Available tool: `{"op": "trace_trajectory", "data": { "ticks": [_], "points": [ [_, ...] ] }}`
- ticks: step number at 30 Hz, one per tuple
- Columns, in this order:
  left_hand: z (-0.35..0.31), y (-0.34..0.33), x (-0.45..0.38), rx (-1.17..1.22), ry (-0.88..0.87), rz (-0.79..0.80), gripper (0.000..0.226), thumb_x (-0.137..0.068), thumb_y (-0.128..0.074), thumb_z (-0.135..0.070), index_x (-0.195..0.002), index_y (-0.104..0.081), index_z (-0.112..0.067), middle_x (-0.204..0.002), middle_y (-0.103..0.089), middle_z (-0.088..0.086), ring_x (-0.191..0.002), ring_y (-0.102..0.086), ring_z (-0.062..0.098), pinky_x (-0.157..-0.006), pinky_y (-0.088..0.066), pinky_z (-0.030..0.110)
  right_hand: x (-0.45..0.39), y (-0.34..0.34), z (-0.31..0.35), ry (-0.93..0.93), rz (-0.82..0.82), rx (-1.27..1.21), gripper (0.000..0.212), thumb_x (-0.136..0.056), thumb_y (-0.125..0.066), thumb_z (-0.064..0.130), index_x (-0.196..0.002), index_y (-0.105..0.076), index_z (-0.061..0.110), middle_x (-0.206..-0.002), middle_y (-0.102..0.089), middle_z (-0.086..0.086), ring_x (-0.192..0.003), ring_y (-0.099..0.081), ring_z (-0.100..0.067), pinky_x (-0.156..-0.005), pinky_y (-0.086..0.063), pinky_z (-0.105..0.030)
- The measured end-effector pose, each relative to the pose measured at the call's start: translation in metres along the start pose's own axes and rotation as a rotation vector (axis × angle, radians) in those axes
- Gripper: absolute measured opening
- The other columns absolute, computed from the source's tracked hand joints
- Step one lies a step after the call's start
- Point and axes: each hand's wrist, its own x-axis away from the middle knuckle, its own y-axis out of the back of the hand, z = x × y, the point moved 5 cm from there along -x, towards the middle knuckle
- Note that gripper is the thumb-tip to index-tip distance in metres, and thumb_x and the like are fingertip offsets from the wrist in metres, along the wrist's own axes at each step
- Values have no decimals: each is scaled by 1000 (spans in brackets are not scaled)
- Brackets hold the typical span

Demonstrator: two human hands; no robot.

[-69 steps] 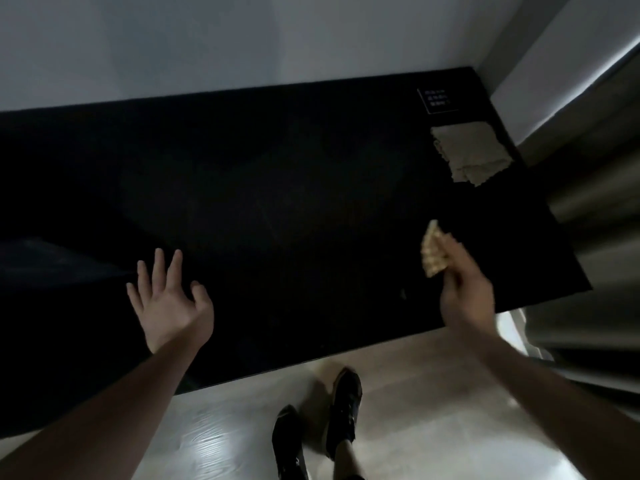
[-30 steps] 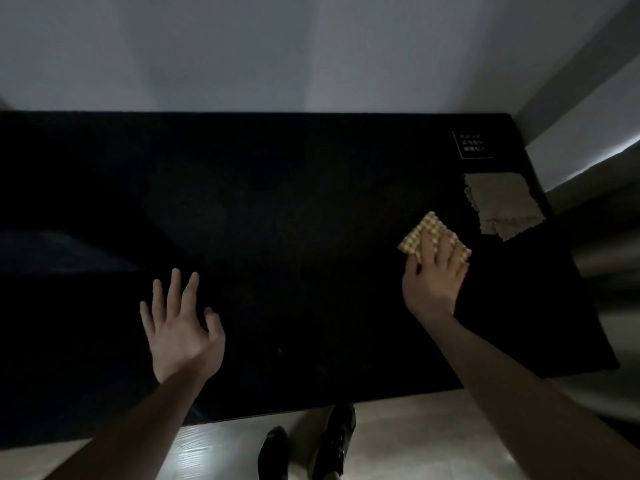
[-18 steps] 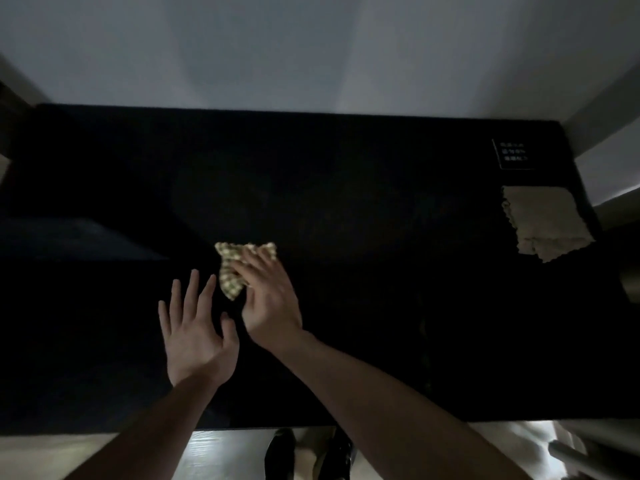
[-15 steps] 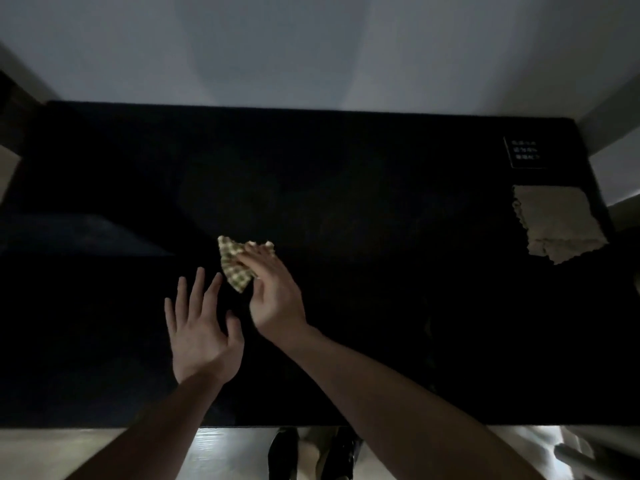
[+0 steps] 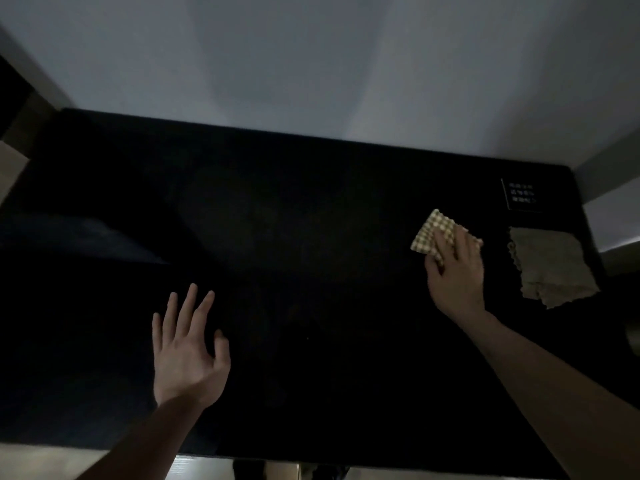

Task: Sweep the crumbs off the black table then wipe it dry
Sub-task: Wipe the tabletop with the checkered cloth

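— Item one: what is entered for the right side of the flat matte black table [image 5: 311,271]?

— A small yellow-and-white checked cloth [image 5: 431,233] is recorded there, laid flat on the tabletop and pressed down under the right hand [image 5: 455,271]. The fingers are laid over it, with the thumb against its near edge; whether the cloth is pinched or merely pressed cannot be told. A flat hold of this kind is judged suited to dragging the cloth across the surface so that crumbs are pushed ahead of it.

— And the left hand [image 5: 188,355]?

— Entered as holding nothing, fingers straight and spread, low over the near left part of the table. Contact with the surface cannot be confirmed. It is judged to be kept ready as a stop or catcher toward which crumbs may be swept.

— Other stock?

— One beige frayed-edged folded cloth [image 5: 550,268], set down near the right edge, just beside the checked one but apart from it; it is presumed reserved, untouched, for the drying stage. A small white-printed label [image 5: 521,195] is noted beyond it. Crumbs cannot be made out in the dim light.
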Motion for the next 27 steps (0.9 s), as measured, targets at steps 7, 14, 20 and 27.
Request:
{"op": "trace_trajectory", "data": {
  "ticks": [7,14,20,27],
  "points": [
    [-1,-1,0,-6,16,4,73,-87,-38,-42,-158,-34,-27,-172,-18,-5,-161,0,18,-131,-3,50,15,-25,63,36,-27,75,65,-102,-32,43,-164,-20,31,-173,-8,-9,-159,-6,-34,-128,-6,-53],
    [-2,-1,-1,-12,14,11,74,-87,-37,-42,-159,-32,-28,-172,-14,-7,-161,3,16,-131,-1,49,87,-61,197,501,41,-226,54,-100,-47,20,-154,-47,17,-168,-30,-8,-159,-17,-25,-129,-15,-47],
    [-2,1,1,-12,13,-3,74,-84,-39,-40,-157,-37,-26,-172,-19,-4,-161,-2,19,-131,-4,50,109,-77,302,559,407,-595,44,-106,-43,9,-150,-50,11,-163,-40,-4,-155,-26,-15,-129,-15,-33],
    [-2,1,-1,9,9,10,72,-88,-38,-43,-159,-34,-29,-172,-17,-7,-161,0,17,-131,-4,50,25,-19,185,307,-15,-687,43,-101,-41,7,-140,-60,4,-148,-57,-13,-141,-50,-24,-123,-31,-31]
  ]
}}
